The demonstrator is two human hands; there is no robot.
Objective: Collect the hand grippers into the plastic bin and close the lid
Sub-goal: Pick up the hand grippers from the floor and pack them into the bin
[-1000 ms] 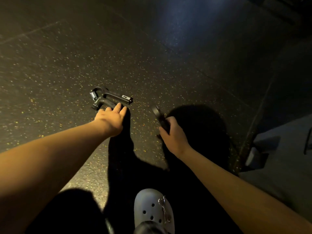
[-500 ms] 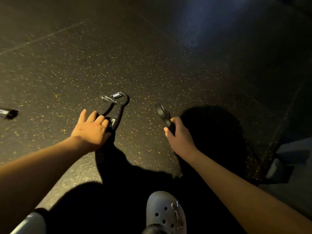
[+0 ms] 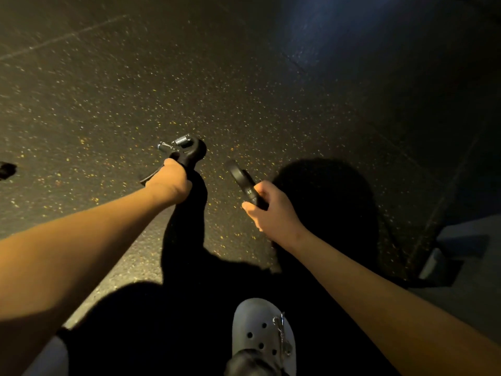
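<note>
Both forearms extended forward. Left hand fisted round spring hand gripper; right hand clasps second hand gripper.

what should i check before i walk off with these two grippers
1. Left hand grips the spring gripper: ok.
2. Right hand grips the second gripper: ok.
3. Floor checked for strays: not ok, a dark object lies at the left edge, possibly another gripper.
4. Plastic bin located: cannot tell, none plainly in view.
5. Bin lid open: cannot tell.
</note>
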